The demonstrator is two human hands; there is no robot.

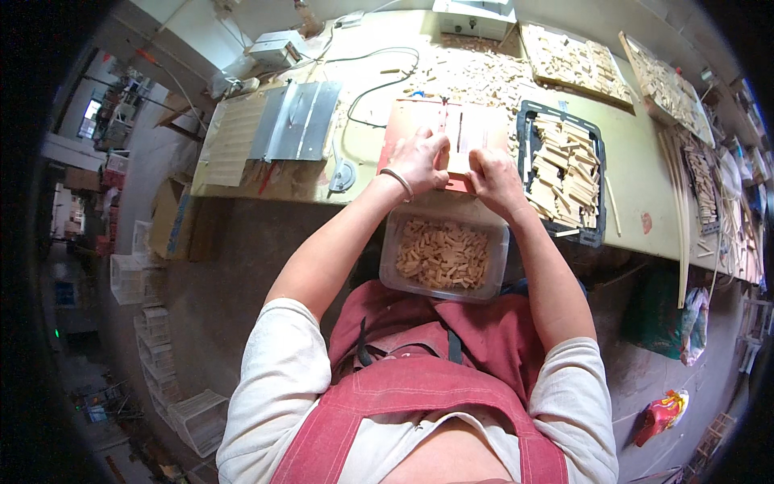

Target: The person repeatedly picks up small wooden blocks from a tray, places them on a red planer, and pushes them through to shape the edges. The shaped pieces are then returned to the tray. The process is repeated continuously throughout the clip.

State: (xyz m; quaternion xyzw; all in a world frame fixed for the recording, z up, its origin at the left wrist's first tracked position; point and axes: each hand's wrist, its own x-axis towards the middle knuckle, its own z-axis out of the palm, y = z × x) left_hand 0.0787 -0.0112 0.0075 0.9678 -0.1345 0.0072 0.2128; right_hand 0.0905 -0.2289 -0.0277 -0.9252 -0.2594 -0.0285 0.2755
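Reddish flat board (481, 129) with a dark slot, lying at the front edge of a pale green bench (637, 198), directly before a seated person in a red apron. The left hand (421, 158) bends over the board's near left part, fingers curled; the right hand (494, 179) is closed in at its near right corner. From here I cannot tell whether either grips a piece of wood. Set close together, they seem placed for fine control. A clear plastic tub (501, 262) of short wooden pieces (443, 254) appears to rest on the lap, just under the bench edge, probably for short reach. To the right, near the right hand, a black crate (601, 181) holds longer sticks (564, 169), presumably kept handy there.
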